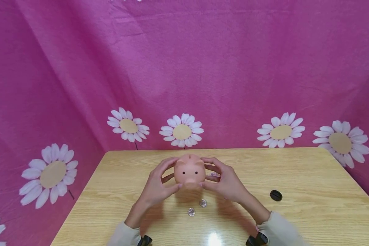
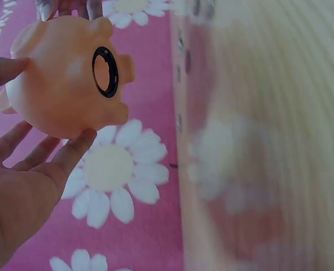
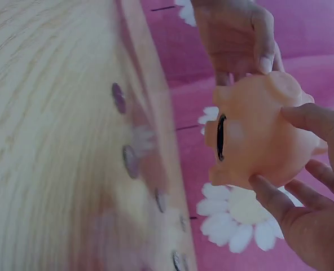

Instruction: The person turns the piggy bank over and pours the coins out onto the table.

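Observation:
A pink piggy bank (image 1: 189,169) is held up off the table, its face toward the head camera and a slot on top. My left hand (image 1: 156,184) grips one side of it, thumb near the snout and fingers spread around the back. On the opposite side my right hand (image 1: 229,181) grips it the same way. In the left wrist view, a black-rimmed round hole (image 2: 105,72) in its belly is uncovered. Below it on the table lie clear gem-like pieces, one nearer the front (image 1: 191,212) and one just behind (image 1: 203,203).
A black round plug (image 1: 276,195) lies on the wooden table (image 1: 310,177) to the right. Another clear piece (image 1: 214,174) shows behind my right hand. A magenta cloth (image 1: 221,75) with white daisies hangs behind the table and along its left side.

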